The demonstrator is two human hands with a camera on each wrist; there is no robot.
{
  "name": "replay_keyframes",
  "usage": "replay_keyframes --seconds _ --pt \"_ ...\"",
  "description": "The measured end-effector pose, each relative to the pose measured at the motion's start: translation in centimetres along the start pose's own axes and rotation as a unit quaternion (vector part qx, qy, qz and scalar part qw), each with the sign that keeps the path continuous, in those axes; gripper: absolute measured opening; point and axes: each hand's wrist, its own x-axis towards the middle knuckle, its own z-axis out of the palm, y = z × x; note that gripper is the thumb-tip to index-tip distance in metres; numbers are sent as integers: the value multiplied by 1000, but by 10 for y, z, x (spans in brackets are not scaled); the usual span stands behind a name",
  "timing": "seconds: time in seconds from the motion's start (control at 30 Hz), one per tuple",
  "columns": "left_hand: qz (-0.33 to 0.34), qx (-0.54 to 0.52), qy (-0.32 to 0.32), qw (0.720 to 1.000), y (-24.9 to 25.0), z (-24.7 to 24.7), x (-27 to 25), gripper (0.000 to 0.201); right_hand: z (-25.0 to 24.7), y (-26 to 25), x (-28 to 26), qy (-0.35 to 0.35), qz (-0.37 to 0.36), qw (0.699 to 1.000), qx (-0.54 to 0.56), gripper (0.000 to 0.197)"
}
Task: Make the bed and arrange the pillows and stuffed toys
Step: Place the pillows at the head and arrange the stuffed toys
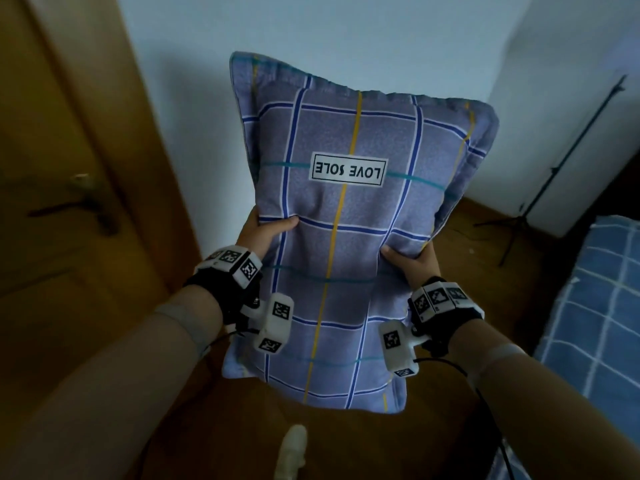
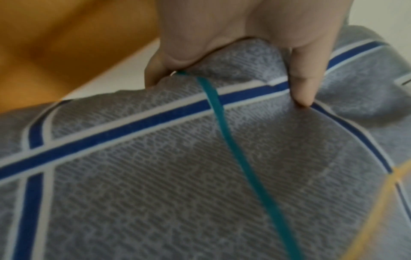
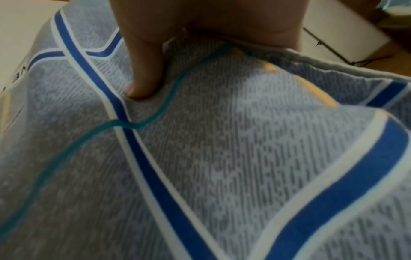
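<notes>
Pillow [image 1: 343, 237] is hanging in the air in front of me, checked blue-grey with the LOVE SOLE label [image 1: 348, 169] reading upside down. I'm gripping it on both sides: left hand [image 1: 265, 233] pinching the left edge, right hand [image 1: 414, 263] clamping the right, thumbs digging into the front. Bed [image 1: 595, 306] is sitting off to my right, door [image 1: 69, 168] to my left.
</notes>
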Motion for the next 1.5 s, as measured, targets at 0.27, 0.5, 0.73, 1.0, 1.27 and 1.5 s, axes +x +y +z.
replay_keyframes --seconds 0.27,0.5,0.73,1.0,1.27,1.5 --pt "-31 3 -180 983 -17 186 225 75 -104 27 168 202 32 978 -32 72" --pt "-62 24 -341 938 -55 428 314 92 -256 72 243 391 83 916 -36 74" --pt "-73 49 -409 908 -74 649 378 80 -409 107 350 459 74 885 -21 65" --pt "-81 73 -409 906 -88 838 494 71 -531 133 508 463 113 878 -40 77" --pt "-76 99 -461 879 -111 1021 605 61 -642 181 662 513 130 848 -20 76" --pt "-80 131 -522 839 -118 1190 652 85 -744 202 746 579 144 803 -2 77"
